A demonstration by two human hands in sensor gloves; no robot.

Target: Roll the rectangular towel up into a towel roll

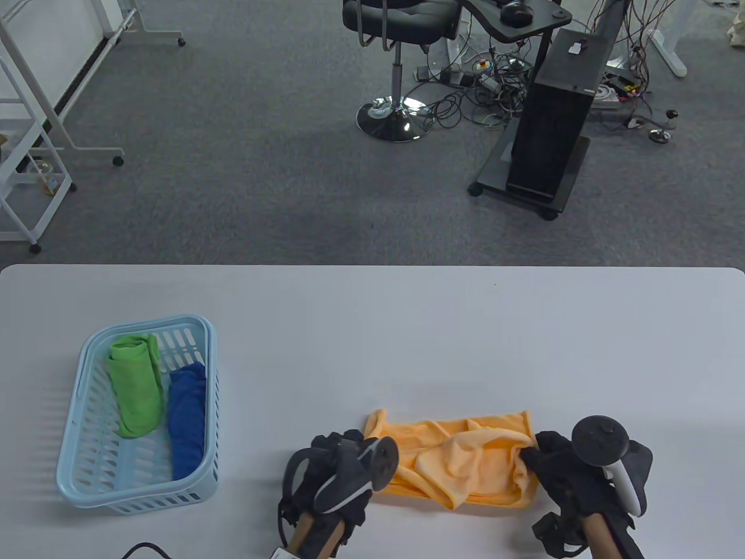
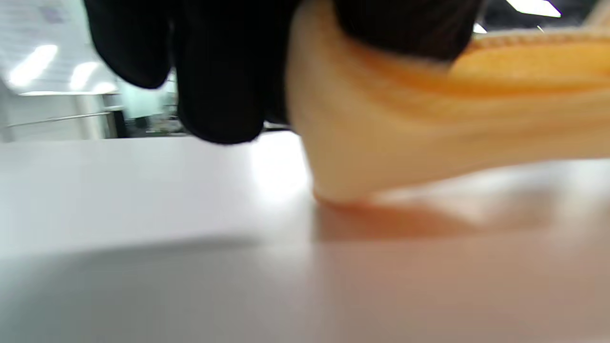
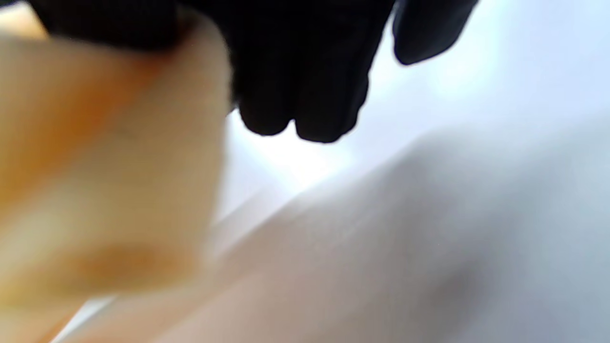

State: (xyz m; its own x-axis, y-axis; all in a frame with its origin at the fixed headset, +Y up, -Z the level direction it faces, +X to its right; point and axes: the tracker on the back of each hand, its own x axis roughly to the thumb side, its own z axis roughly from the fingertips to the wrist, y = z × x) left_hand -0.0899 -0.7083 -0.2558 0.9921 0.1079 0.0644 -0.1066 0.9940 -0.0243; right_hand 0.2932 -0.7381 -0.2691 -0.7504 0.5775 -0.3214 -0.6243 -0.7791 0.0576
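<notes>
An orange towel (image 1: 460,460) lies crumpled near the front edge of the white table (image 1: 372,326), between my hands. My left hand (image 1: 343,451) grips the towel's left end; the left wrist view shows the black fingers (image 2: 219,71) closed over the orange cloth (image 2: 429,124), which is lifted slightly with its fold touching the table. My right hand (image 1: 541,457) grips the towel's right end; in the right wrist view the fingers (image 3: 305,71) hold the blurred orange cloth (image 3: 105,157) at the left.
A light blue plastic basket (image 1: 87,466) stands at the front left, holding a rolled green towel (image 1: 137,384) and a rolled blue towel (image 1: 187,419). A black cable (image 1: 139,548) shows at the front edge.
</notes>
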